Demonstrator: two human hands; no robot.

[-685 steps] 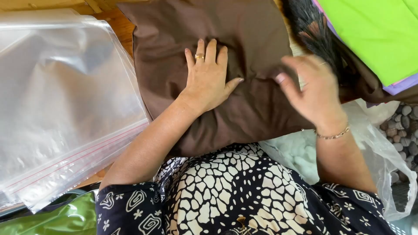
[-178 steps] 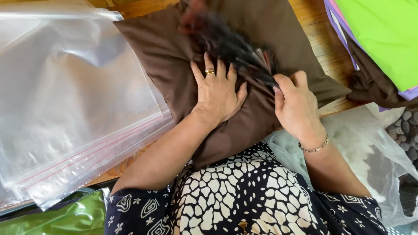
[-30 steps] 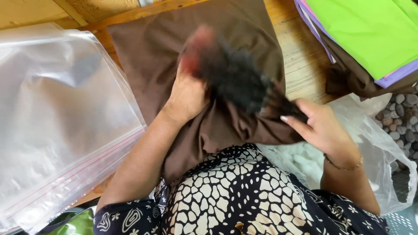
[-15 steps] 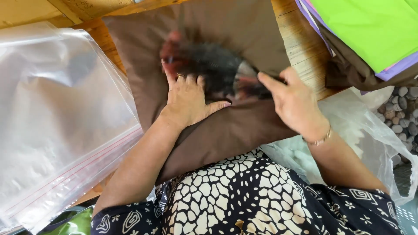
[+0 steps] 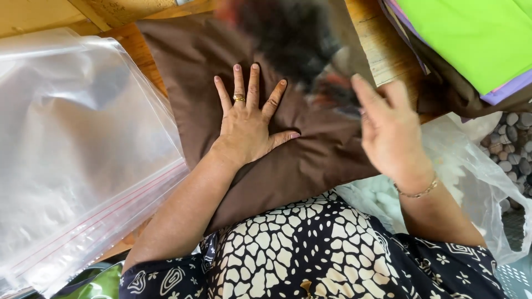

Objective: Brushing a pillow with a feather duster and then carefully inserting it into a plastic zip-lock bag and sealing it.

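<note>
A stuffed brown cushion (image 5: 194, 61) lies on a wooden surface in front of me. My left hand (image 5: 248, 119), with a ring on one finger, presses flat on its middle, fingers spread. My right hand (image 5: 390, 130), wearing a thin bracelet, grips a dark bristly brush (image 5: 293, 39) that sweeps over the cushion's upper right part. The brush is blurred by motion, with a reddish part near its handle end.
A stack of clear zip bags (image 5: 72, 149) lies at the left. Folded green and purple fabric (image 5: 471, 39) sits at the upper right. A clear plastic bag of white stuffing (image 5: 471, 166) rests at my right side, pebbles (image 5: 512, 147) beyond it.
The brush has swung from the cushion's left-middle up toward the top right. My left hand has spread flat on the cushion. My right hand has risen with the brush.
</note>
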